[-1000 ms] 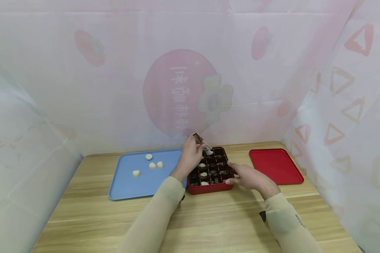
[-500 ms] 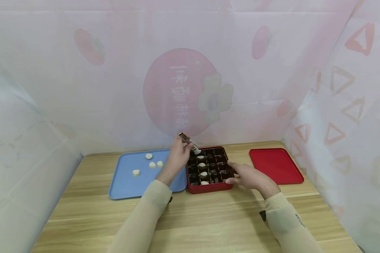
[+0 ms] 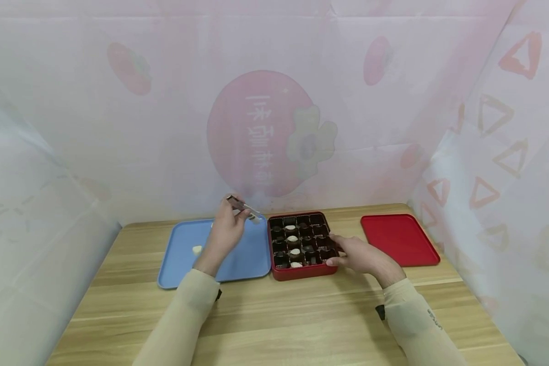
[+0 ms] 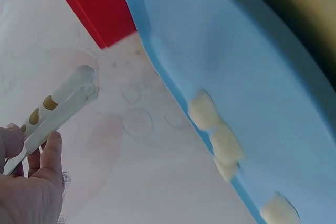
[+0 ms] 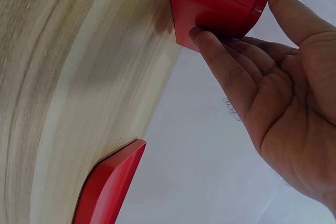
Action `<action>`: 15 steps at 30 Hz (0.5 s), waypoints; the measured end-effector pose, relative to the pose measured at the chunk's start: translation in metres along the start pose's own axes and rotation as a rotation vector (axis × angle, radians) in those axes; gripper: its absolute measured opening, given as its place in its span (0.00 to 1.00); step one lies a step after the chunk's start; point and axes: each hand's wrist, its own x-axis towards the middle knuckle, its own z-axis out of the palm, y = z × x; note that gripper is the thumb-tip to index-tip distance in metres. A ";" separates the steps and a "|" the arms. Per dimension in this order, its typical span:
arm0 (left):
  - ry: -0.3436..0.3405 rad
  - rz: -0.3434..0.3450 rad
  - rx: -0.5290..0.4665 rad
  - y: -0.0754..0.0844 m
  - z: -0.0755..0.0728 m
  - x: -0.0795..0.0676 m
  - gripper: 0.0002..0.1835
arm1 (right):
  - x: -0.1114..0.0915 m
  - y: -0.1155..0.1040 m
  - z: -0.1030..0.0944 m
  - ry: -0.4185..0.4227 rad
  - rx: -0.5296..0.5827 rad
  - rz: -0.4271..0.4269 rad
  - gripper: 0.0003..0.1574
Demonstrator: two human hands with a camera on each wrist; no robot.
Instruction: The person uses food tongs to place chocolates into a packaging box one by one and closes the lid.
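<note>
My left hand (image 3: 224, 231) pinches a pair of small tongs (image 4: 60, 108) between thumb and fingers, above the blue tray (image 3: 251, 264). The tongs' whitish tips point right, with nothing between them. White chocolates (image 4: 227, 144) lie on the tray in the left wrist view; in the head view one white chocolate (image 3: 197, 249) shows plainly and the hand hides others. My right hand (image 3: 359, 255) holds the right side of the red box (image 3: 304, 273), thumb near its front corner. Inside, dark compartments hold a column of white chocolates (image 3: 292, 239) and some dark pieces (image 3: 308, 248).
A shallow red lid (image 3: 400, 240) lies at the right on the wooden table (image 3: 302, 325). The tray's right edge sits close against the box. Printed cloth (image 3: 178, 101) hangs along the back and both sides.
My left hand has moved left with the tongs, from over the box to over the blue tray, uncovering the box's white column. The right hand stays on the box.
</note>
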 end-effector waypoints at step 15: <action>0.065 -0.007 0.007 -0.038 -0.047 -0.007 0.14 | 0.002 0.001 0.001 0.013 0.001 -0.007 0.57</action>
